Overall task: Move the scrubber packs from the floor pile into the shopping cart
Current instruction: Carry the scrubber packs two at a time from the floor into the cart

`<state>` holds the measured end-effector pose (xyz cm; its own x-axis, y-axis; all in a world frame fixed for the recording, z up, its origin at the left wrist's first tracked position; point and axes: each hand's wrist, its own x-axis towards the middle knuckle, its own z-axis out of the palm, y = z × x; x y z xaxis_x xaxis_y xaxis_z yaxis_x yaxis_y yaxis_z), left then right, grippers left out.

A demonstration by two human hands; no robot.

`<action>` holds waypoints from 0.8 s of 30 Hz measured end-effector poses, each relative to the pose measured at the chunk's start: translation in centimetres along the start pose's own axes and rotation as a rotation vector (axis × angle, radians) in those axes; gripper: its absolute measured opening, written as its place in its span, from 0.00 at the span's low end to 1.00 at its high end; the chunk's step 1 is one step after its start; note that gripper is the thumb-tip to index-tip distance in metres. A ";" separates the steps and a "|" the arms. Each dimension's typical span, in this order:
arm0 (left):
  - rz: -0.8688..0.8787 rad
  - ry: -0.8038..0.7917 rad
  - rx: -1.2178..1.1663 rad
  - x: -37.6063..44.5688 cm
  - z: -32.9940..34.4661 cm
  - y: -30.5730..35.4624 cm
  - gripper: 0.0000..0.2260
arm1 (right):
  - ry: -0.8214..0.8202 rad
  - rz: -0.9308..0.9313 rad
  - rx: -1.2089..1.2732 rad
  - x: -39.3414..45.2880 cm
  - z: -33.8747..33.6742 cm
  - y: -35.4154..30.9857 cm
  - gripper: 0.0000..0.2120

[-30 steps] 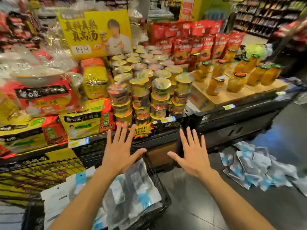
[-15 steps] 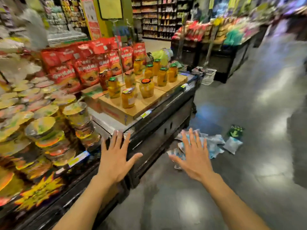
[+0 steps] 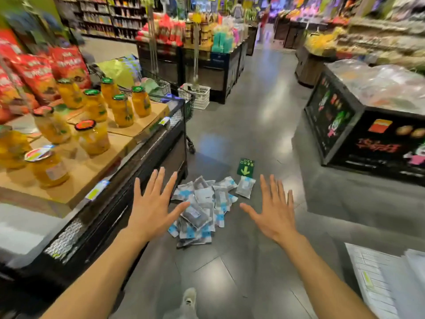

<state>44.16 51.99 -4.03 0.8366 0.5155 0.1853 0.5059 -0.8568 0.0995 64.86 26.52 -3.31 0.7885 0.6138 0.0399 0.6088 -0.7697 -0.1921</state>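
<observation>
- left hand (image 3: 151,203) held out over the floor (image 3: 253,134), palm down, fingers straight and spread, thumb out to the right; it holds nothing.
- right hand (image 3: 274,212) held out the same way, fingers straight and close together, thumb out to the left; it holds nothing.
- the packs (image 3: 202,210) lie in a loose pile on the floor between the two hands, white-and-blue wrappers with grey pads inside, overlapping one another.
- one pack (image 3: 245,186) lies just apart at the pile's far right edge, touching a green arrow sticker (image 3: 245,168) on the floor.
- the pile sits just beside the near corner of the black display stand (image 3: 138,162) on the left.
- on that stand, jars (image 3: 122,110) of yellow fruit stand upright on cardboard boxes (image 3: 96,162); red bags (image 3: 36,72) are stacked behind them.
- a second black stand (image 3: 358,134) is on the right, well apart from the pile.
- a shoe (image 3: 189,300) shows at the bottom edge.
- white papers (image 3: 386,284) fill the bottom right corner.
- no cart in view that i can tell is the task's.
</observation>
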 end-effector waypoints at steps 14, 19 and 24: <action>0.077 -0.114 -0.120 24.7 7.7 -4.0 0.44 | -0.059 0.147 -0.071 21.8 2.0 1.8 0.54; 0.056 -0.198 -0.119 30.7 13.0 -4.8 0.40 | -0.150 0.122 -0.085 29.5 6.5 3.5 0.56; 0.012 -0.239 -0.081 36.2 19.5 -5.3 0.41 | -0.216 0.049 -0.061 37.8 13.5 5.0 0.53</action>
<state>75.91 75.39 -16.87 0.8733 0.4848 -0.0487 0.4852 -0.8559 0.1788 96.52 48.26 -15.96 0.7842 0.5939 -0.1798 0.5797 -0.8045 -0.1290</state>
